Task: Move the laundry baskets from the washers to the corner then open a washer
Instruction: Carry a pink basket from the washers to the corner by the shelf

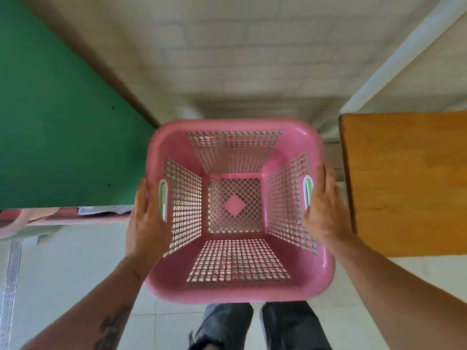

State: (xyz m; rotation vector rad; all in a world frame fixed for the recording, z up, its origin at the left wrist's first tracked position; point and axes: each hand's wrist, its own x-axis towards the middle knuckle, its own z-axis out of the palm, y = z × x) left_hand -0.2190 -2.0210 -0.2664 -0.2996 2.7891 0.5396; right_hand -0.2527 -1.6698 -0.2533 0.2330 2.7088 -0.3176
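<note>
Carrying a pink laundry basket (237, 210) in front of the body, above the pale tiled floor (75, 269), between a green wall (50, 109) on the left and a wooden tabletop (409, 183) on the right. The basket is empty; its lattice base and all four perforated walls show clear through. It is held roughly level, with motion blur on the far rim.

Left hand (146, 218): palm flat against the outside of the left wall by the handle slot, fingers extended along the rim, pressing rather than hooked. Right hand (326, 208): same on the right wall beside the other slot, fingers straight. Whether any fingertips curl under the rim cannot be told. The hold looks like a two-sided squeeze.

Handling judgement: thin moulded plastic, empty, so light. The walls probably flex inward under palm pressure and the smooth rim could slip. A firmer hold would be fingers through the two side handle slots, where the rim is reinforced. Not fragile; a drop would likely do no harm.

Washers are not in view. The corner ahead appears to be the set-down spot.
</note>
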